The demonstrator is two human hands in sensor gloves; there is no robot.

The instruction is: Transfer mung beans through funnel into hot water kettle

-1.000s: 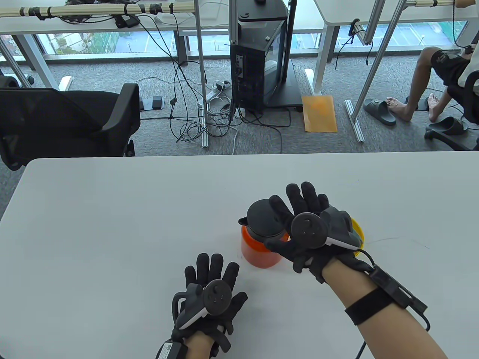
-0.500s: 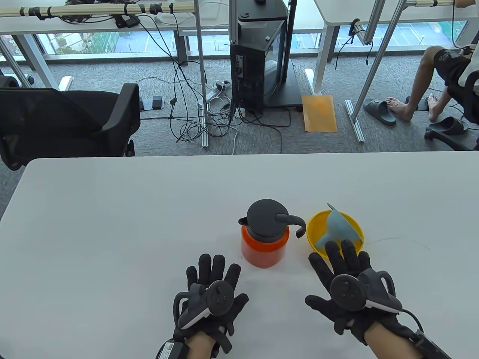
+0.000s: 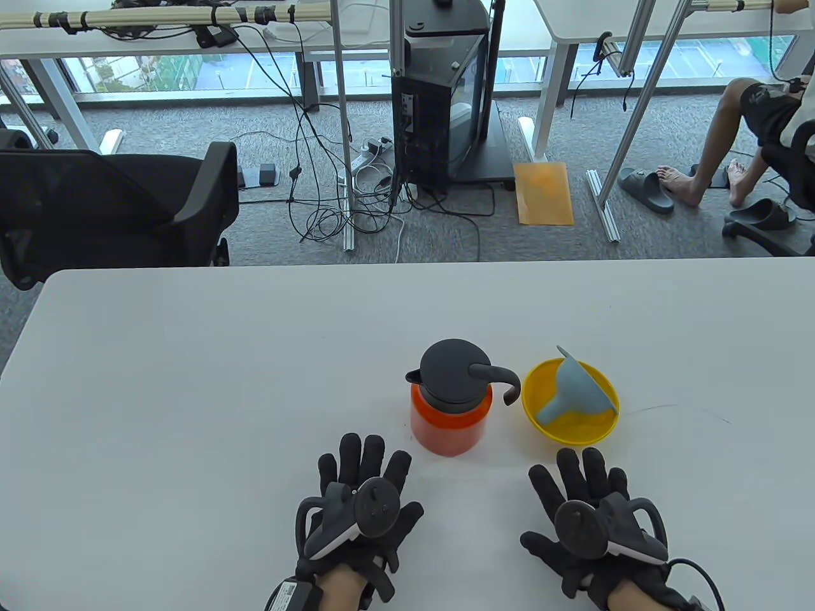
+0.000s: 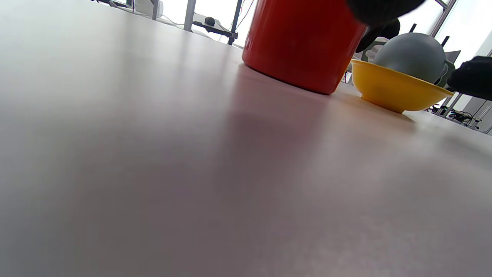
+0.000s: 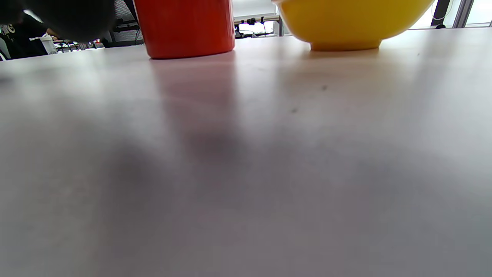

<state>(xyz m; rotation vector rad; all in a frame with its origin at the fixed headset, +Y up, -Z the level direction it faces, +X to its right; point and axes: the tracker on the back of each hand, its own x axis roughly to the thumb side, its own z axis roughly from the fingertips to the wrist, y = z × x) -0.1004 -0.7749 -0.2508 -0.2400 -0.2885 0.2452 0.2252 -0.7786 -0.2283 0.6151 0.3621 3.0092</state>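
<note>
An orange kettle (image 3: 451,425) with a black lid (image 3: 453,369) and handle stands near the table's middle front. It also shows in the left wrist view (image 4: 303,42) and the right wrist view (image 5: 184,25). To its right a yellow bowl (image 3: 595,428) holds a grey-blue funnel (image 3: 573,389) lying on its side; no beans show. The bowl also shows in the left wrist view (image 4: 396,90) and the right wrist view (image 5: 351,19). My left hand (image 3: 360,503) rests flat on the table, fingers spread, in front of the kettle. My right hand (image 3: 589,515) rests flat, fingers spread, in front of the bowl. Both hold nothing.
The white table (image 3: 191,394) reaches back to its far edge. Beyond it are a black office chair (image 3: 121,210), a computer tower (image 3: 442,95) with cables, and a seated person's legs (image 3: 719,146) at the right.
My right hand drew back from the kettle's lid and handle toward the front edge and now lies flat in front of the bowl, uncovering the bowl and funnel. The left hand stayed put.
</note>
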